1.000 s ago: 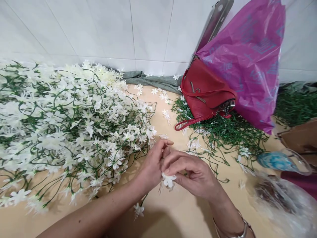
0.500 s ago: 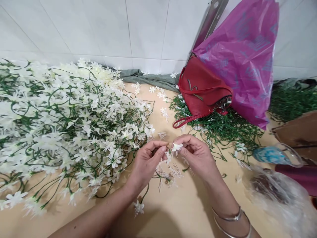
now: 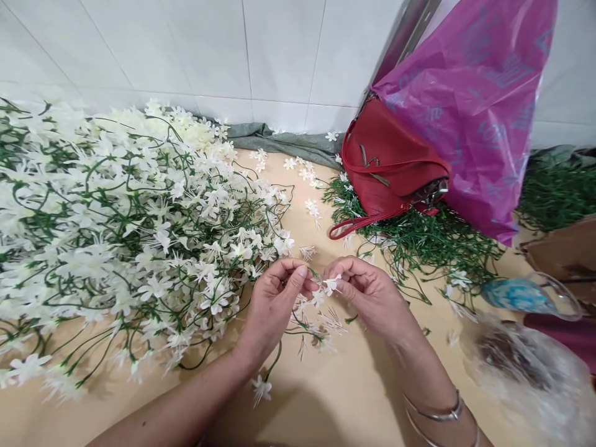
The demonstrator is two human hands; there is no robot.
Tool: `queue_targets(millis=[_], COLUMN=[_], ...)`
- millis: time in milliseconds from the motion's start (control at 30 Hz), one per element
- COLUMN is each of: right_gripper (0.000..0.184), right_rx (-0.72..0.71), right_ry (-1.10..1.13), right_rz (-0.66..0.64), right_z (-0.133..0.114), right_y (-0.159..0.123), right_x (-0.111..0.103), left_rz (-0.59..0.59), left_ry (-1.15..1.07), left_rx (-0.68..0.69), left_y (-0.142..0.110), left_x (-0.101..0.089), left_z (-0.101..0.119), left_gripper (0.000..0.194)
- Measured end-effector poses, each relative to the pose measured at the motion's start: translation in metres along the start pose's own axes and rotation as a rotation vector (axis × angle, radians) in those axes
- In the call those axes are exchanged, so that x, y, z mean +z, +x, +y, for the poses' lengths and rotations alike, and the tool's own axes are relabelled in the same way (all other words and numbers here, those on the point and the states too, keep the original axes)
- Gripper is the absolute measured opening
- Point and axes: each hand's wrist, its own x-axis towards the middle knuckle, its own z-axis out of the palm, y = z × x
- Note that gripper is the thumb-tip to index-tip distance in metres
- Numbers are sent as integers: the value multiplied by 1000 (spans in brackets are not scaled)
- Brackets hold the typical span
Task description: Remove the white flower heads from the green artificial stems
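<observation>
Over the worktop (image 3: 344,379), well short of its far edge, a green stem (image 3: 314,274) is being pinched by the left hand (image 3: 274,307) and a white flower (image 3: 331,285) by the right hand (image 3: 377,301), fingertips closed, both apparently being steadied.

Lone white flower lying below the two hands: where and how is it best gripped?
Probably pinch its green stem, coming from the right: the slim stem extends clear of the spread petals, bare tabletop lies on that side, and the left forearm crowds the other.
</observation>
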Motion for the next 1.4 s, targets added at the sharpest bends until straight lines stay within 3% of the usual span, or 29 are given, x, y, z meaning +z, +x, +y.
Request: queue_targets(millis=[467, 767, 1000, 1400], right_gripper=[25, 10, 18, 27], right_rx=[63, -37, 85, 116], right_ry=[-11, -303, -150, 38], right_rz=[111, 188, 130, 81], right_z=[-3, 4, 11, 16], right_y=[-2, -6, -2, 6], right_x=[12, 18, 23, 28], left_rz=[13, 27, 17, 21], left_ry=[10, 40, 93, 123], left_rx=[-2, -9, 8, 49], left_y=[-3, 0, -1, -1], left_x=[4, 0, -4, -4], left_z=[-4, -13, -24, -25], left_gripper=[15, 14, 18, 18])
